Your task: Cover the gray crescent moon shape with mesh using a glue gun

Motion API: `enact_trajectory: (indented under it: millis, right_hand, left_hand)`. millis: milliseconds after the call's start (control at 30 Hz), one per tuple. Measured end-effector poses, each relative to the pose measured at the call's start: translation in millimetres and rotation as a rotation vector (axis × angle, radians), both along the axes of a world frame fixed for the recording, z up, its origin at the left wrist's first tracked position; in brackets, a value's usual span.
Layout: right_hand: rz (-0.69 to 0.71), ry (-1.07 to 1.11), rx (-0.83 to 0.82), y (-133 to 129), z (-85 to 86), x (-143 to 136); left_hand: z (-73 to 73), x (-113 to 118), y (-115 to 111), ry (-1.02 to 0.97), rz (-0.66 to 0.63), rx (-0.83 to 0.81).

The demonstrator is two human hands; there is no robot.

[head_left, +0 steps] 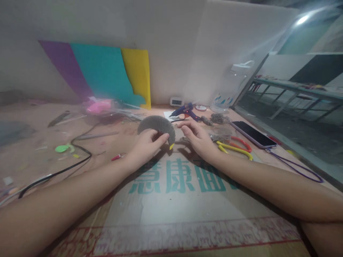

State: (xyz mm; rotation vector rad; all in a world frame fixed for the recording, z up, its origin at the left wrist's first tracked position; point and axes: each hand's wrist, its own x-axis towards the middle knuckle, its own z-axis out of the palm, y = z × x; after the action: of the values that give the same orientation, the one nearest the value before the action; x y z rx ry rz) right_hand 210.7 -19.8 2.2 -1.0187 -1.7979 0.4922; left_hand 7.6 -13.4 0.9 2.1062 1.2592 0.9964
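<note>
A grey, curved piece with fine ridges [157, 123] and a small yellow tip is raised above the work surface. My left hand [150, 141] grips its lower edge, the thumb lying along the near side and the other fingers partly hidden. Just to the right, apart from the piece, is my right hand [197, 137]. Its thumb and forefinger are pinched together; whatever is between them is too small or blurred to make out. Under both hands lies a sheet with large green characters [177, 175].
Pliers with red and yellow handles [235, 150] lie beside my right wrist, near a phone [253, 134] with a purple strap. Behind stand a blue glue gun [184, 110], a small digital clock [176, 102] and a clear bottle [230, 87]. A black cable [80, 160] crosses the left side.
</note>
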Motion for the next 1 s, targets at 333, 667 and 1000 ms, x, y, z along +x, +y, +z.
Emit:
enact_trajectory:
  millis: [333, 667, 1000]
  right_hand:
    - [0.06, 0.047, -0.148, -6, 0.4, -4]
    - [0.103, -0.007, -0.297, -6, -1.7, -8]
    - [0.101, 0.117, -0.182, -7, -1.1, -3]
  left_hand:
    - [-8.8, -1, 3, -0.23, 0.115, -0.1]
    - [-9.2, -1, 4, -0.208, 0.052, -0.085]
    - [-13.8, 0, 6, -0.281, 0.08, -0.136]
